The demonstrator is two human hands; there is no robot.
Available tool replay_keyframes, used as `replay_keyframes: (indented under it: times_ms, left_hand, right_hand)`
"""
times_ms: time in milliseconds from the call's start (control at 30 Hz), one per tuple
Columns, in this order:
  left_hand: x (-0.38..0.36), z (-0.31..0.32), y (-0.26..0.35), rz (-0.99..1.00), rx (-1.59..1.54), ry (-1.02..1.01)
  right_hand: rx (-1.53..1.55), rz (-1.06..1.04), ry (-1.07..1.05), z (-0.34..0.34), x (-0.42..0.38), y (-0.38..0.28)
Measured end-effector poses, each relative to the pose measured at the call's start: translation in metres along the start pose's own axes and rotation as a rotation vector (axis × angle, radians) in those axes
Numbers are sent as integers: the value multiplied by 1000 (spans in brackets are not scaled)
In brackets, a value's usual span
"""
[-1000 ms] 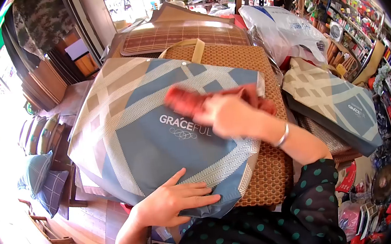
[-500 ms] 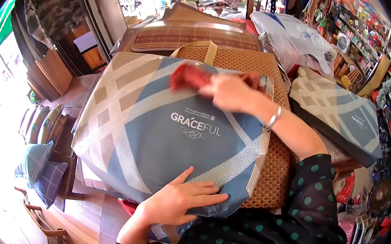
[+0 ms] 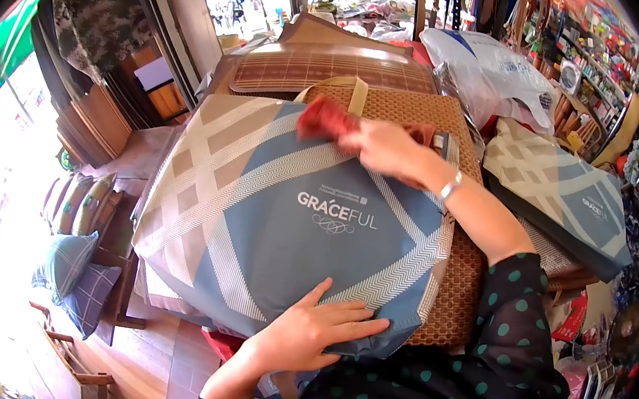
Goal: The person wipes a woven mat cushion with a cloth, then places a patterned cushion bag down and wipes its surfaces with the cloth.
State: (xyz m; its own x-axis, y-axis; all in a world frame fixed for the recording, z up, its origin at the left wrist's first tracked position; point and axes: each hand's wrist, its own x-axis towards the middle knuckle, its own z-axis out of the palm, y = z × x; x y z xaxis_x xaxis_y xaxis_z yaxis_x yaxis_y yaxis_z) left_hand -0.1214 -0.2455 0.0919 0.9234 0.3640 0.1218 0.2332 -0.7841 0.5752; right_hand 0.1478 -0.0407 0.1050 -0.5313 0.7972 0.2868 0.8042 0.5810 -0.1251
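Note:
A large blue, beige and white bag (image 3: 285,242) printed "GRACEFUL" lies flat before me on a stack of woven brown mats (image 3: 454,294). My left hand (image 3: 314,331) rests on its near edge, palm down with fingers spread. Near the bag's far edge, my right hand (image 3: 386,147) grips a red cloth (image 3: 326,118), somewhat blurred, with part of the cloth trailing behind the wrist. The cloth is over the bag's surface, close to its tan handle (image 3: 358,96). A silver bangle circles my right wrist.
A similar smaller bag (image 3: 559,182) lies at the right, below a white plastic bag (image 3: 488,65). Folded brown mats (image 3: 321,68) are behind. Cushions (image 3: 78,275) sit on a wooden bench at left. Crowded shelves line the right side.
The whole view has shifted, so the scene sits slightly right and lower. My right hand still holds the red cloth near the bag's far edge; my left hand stays on the near edge.

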Motion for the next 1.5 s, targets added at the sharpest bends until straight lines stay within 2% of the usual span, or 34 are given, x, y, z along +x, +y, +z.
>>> replay_keyframes:
  times_ms: [33, 100, 167, 200, 267, 333, 433, 500, 567, 633, 700, 767, 800, 833, 900, 933, 967, 1033, 1067, 1167, 1200, 1233, 1300, 1333, 1433, 1500]
  left_hand:
    - [2, 1, 2, -2, 5, -1]
    - [5, 1, 2, 6, 18, 9]
    - [7, 3, 0, -26, -70, -14]
    - [10, 3, 0, -26, -72, -17]
    - [14, 0, 2, -55, -108, -12]
    - [18, 0, 1, -38, -71, -6]
    - [23, -4, 4, -32, -31, -6]
    - [26, -5, 4, -37, -24, -8]
    - [27, -8, 7, -47, -19, -10]
    - [29, -11, 7, -57, -23, -18]
    - [33, -13, 7, -56, 38, -31]
    - [37, -15, 4, -58, 9, -33]
    - [40, -17, 2, -59, -20, -38]
    - [49, -17, -2, 18, 237, 113]
    - [58, -25, -2, -94, 339, 97]
    - [69, -23, -17, -141, 449, 197]
    - [79, -23, -34, -187, 568, 303]
    - [84, -27, -37, -194, 554, 326]
    - [86, -26, -42, -225, 467, 324]
    - [87, -23, -40, -290, 367, 293]
    - [84, -25, -38, -328, 367, 290]
    - [82, -23, -42, -325, 357, 281]
    - [80, -28, -53, -201, 330, 388]
    - [81, -35, -53, -236, 339, 413]
    - [90, -48, -71, -328, 309, 352]
    - [102, -58, -73, -339, 306, 403]
  right_hand:
    - [68, -47, -95, -6, -15, -23]
    - [154, -514, -73, 6, -51, -52]
    - [230, -647, -195, -7, -93, -86]
    - [233, -644, -196, -8, -95, -81]
    - [240, -598, -42, -10, -102, -61]
    - [26, -351, 39, -18, -94, -15]
    - [-242, 179, 76, -26, -88, 64]
    - [-160, 243, 177, -40, -92, 67]
    - [-114, 274, -59, -49, -102, 38]
    - [25, 35, -156, -51, -116, -6]
    - [106, -314, -161, -51, -136, -40]
    - [255, -479, -253, -67, -149, -67]
    - [256, -486, -253, -71, -152, -68]
    - [121, -358, -199, -78, -147, -52]
    - [79, -238, -90, -83, -143, -41]
    - [-74, -91, 92, -86, -131, -29]
    - [-146, -33, 146, -80, -134, -21]
    - [77, -88, 92, -79, -142, -45]
    - [143, -218, 135, -75, -144, -58]
    - [137, -243, 199, -43, -143, -57]
    - [154, -204, 147, -43, -144, -57]
    - [131, -126, 264, -39, -138, -39]
    - [75, -83, 271, -35, -134, -27]
    - [33, 11, 288, -41, -125, -21]
    - [-175, 8, 360, -49, -112, -24]
    - [-88, 2, 364, -51, -112, -41]
